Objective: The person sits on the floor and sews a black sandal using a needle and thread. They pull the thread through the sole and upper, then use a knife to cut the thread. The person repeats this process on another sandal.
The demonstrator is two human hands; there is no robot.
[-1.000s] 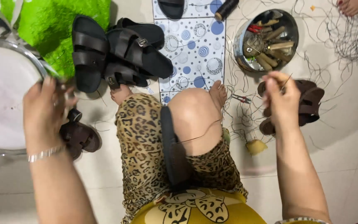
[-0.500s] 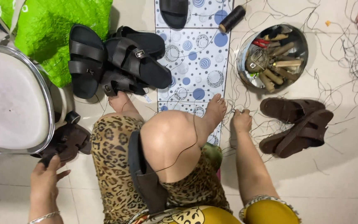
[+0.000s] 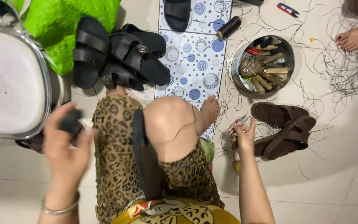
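My left hand (image 3: 65, 145), blurred, was closed round a small dark piece (image 3: 70, 120) just beside the white stool (image 3: 9, 83). My right hand (image 3: 243, 135) pinched small metal snips (image 3: 236, 124) with red on them, low over the floor beside two brown sandals (image 3: 284, 128). A black sandal sole (image 3: 146, 159) lay along my thigh. Four black sandals (image 3: 121, 54) lay by the green bag (image 3: 59, 20) and the dotted mat (image 3: 195, 54). One round steel tray (image 3: 286, 58) held wooden-handled tools; one dark thread spool (image 3: 228, 27) lay near.
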